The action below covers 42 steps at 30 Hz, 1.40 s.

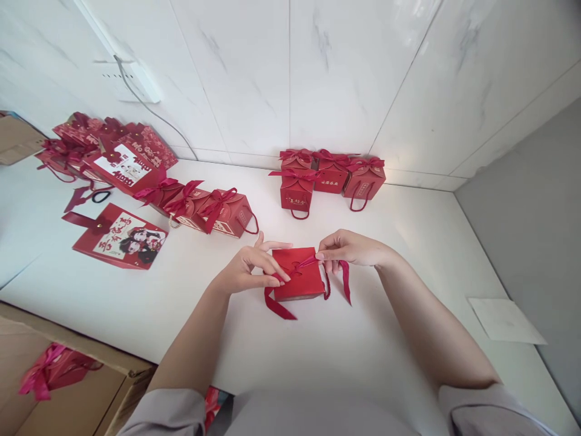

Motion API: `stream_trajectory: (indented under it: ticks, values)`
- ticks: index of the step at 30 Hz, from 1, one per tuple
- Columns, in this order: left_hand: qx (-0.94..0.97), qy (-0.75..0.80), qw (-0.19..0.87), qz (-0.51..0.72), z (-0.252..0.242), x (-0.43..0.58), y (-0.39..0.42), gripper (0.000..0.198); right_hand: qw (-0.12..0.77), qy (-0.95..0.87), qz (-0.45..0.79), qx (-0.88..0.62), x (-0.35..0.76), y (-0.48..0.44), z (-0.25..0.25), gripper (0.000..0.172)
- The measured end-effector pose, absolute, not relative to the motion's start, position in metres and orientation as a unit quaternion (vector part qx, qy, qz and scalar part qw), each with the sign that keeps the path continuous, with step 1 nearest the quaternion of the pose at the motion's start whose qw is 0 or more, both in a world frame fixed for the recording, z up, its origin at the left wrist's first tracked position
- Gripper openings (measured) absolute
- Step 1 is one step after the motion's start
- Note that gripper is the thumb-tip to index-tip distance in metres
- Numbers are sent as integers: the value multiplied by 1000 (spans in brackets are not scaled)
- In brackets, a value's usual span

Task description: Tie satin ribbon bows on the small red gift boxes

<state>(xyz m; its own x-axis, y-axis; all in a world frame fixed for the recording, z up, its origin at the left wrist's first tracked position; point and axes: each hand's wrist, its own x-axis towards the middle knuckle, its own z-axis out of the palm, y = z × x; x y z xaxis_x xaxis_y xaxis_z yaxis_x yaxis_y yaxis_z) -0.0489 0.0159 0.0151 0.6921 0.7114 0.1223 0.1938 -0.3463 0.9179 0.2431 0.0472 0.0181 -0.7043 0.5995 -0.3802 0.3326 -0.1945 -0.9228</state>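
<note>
In front of me on the white table sits a red gift box (302,286) with a rope handle on its right side. A dark pink ribbon (307,262) crosses its top, knotted near the middle, and both tails hang down. My left hand (254,266) rests at the box's left edge, thumb and fingers pinching the ribbon on that side. On the other side, my right hand (347,249) grips the ribbon between thumb and index finger, pulling it taut above the box's right corner.
Several ribboned red boxes (297,192) stand against the tiled wall. More boxes (227,213) and flat red gift bags (122,236) lie at the left. An open cardboard box (77,324) holds another red box. A white sheet (506,320) lies at the right edge.
</note>
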Motion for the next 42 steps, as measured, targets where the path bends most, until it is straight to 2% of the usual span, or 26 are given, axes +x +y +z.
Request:
stream_trajectory:
  ticks: [8, 17, 20, 23, 28, 36, 42]
  values:
    - [804, 238, 510, 193, 30, -40, 7, 17, 105, -617, 687, -368, 235, 47, 16, 39]
    - [747, 320, 506, 290, 6, -44, 17, 10, 139, -624, 682, -355, 237, 50, 8, 33]
    - [736, 348, 499, 295, 1, -41, 18, 12, 147, -640, 667, -352, 240, 53, 6, 31]
    - [715, 380, 495, 314, -1, -35, 17, 16, 131, -625, 694, -332, 241, 54, 6, 31]
    - [686, 409, 483, 358, -2, -26, 13, 21, 158, -594, 731, -296, 239, 49, 10, 26]
    - [697, 425, 479, 323, 0, -25, 12, 12, 171, -567, 755, -282, 228, 41, 10, 31]
    - [691, 427, 485, 323, 0, -24, 12, 11, 173, -570, 743, -304, 226, 40, 4, 26]
